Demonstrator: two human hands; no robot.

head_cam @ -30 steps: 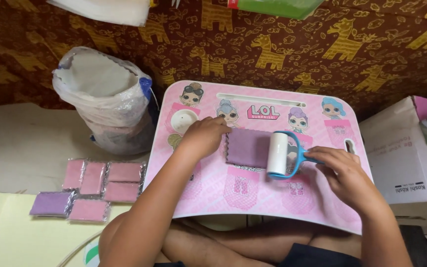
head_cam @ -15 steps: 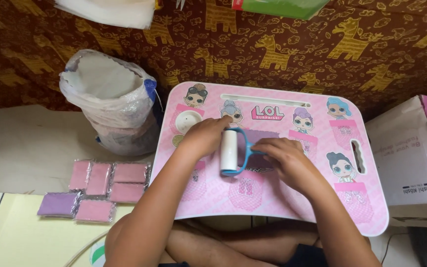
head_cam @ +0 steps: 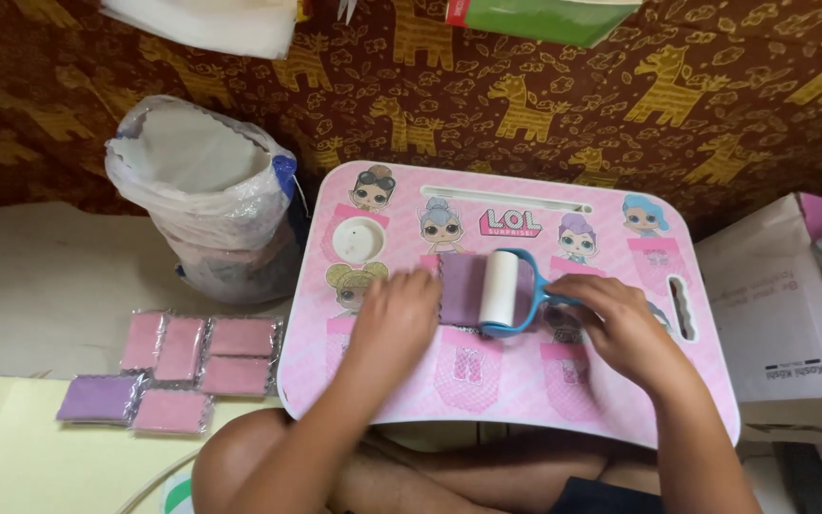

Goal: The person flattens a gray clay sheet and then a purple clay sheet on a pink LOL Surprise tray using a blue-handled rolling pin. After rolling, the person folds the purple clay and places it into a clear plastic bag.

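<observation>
Pressing flat on the left edge of a small purple cloth square [head_cam: 463, 288], the left hand [head_cam: 394, 319] is spread with its fingers extended rather than curled, so that the square is pinned against the pink lap bench [head_cam: 511, 381] and kept from sliding under the roller. The right hand [head_cam: 620, 328] is wrapped around the blue handle of a lint roller [head_cam: 503, 290], its grip clamped on that handle, and the white drum is laid across the cloth at its right side, apparently so that its full width is covered in one pass. The square is set in the middle of the bench, just below the row of printed cartoon doll figures, where both hands can meet it. The bench is stood over the person's crossed legs. On the floor to the left, a cluster of pink and purple packets [head_cam: 178, 366] in clear wrapping is laid out in rows, near at hand yet well apart from the bench. A plastic-lined bag [head_cam: 202, 195] is stood open beside the bench's left corner; its contents cannot be made out with certainty. A cardboard box [head_cam: 782, 314] is placed just beside the right edge.
</observation>
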